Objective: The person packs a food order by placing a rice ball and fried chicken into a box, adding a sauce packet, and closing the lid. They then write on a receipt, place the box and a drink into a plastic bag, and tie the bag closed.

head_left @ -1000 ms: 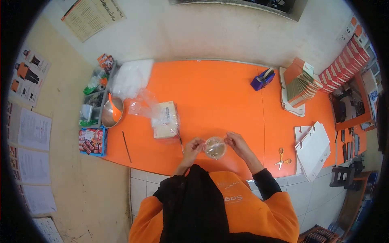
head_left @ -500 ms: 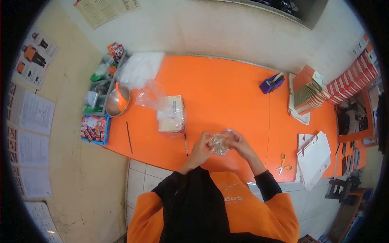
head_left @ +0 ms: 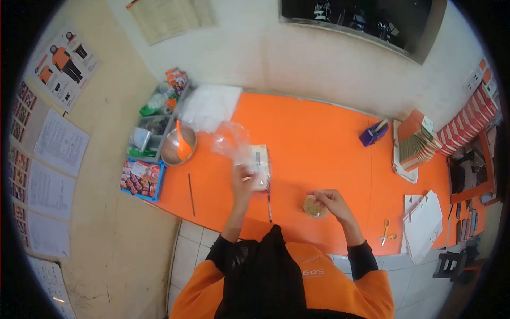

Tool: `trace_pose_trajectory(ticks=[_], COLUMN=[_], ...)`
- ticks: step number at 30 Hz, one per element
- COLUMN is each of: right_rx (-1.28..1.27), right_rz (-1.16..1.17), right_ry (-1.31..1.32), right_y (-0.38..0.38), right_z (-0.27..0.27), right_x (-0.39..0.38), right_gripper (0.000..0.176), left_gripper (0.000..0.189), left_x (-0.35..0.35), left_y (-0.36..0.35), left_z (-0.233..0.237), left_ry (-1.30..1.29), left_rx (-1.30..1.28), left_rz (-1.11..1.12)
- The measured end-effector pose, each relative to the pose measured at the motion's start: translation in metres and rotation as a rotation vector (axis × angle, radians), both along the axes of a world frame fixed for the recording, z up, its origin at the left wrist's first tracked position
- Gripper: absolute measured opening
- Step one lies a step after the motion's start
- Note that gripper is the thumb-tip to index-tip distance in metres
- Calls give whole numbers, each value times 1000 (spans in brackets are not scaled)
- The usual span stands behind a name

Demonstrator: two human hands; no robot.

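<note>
My right hand [head_left: 330, 201] pinches a small pouch [head_left: 311, 208] beside the wrapped box [head_left: 259, 159], which my left hand [head_left: 243, 178] touches (grip unclear).

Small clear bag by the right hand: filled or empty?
Filled: brownish contents show through the small clear bag, held by the right hand. How full: cannot tell.
</note>
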State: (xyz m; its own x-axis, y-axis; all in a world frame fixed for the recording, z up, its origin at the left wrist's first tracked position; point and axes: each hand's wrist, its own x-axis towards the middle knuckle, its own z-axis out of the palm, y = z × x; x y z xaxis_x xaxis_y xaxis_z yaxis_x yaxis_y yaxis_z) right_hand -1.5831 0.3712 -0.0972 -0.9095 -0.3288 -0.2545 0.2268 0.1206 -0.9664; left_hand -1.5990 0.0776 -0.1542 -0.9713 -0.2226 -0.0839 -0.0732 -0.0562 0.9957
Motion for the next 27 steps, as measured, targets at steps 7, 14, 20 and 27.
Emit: trace_pose_trajectory(ticks=[7, 14, 20, 27], right_rx=[189, 28, 66, -61], right_rz=[-229, -150, -13, -165], right_ry=[301, 463, 467, 224], right_y=[-64, -128, -186, -213], right_z=[34, -2, -17, -29], right_x=[-24, -93, -137, -149], right_gripper=[35, 75, 47, 11], left_gripper=[56, 37, 33, 24], left_x=[-89, -145, -148, -129], left_y=[-105, -75, -61, -120], left_z=[14, 39, 18, 42], left_ry=[105, 1, 310, -84], left_rx=[392, 56, -155, -534], left_rz=[-295, -598, -507, -486])
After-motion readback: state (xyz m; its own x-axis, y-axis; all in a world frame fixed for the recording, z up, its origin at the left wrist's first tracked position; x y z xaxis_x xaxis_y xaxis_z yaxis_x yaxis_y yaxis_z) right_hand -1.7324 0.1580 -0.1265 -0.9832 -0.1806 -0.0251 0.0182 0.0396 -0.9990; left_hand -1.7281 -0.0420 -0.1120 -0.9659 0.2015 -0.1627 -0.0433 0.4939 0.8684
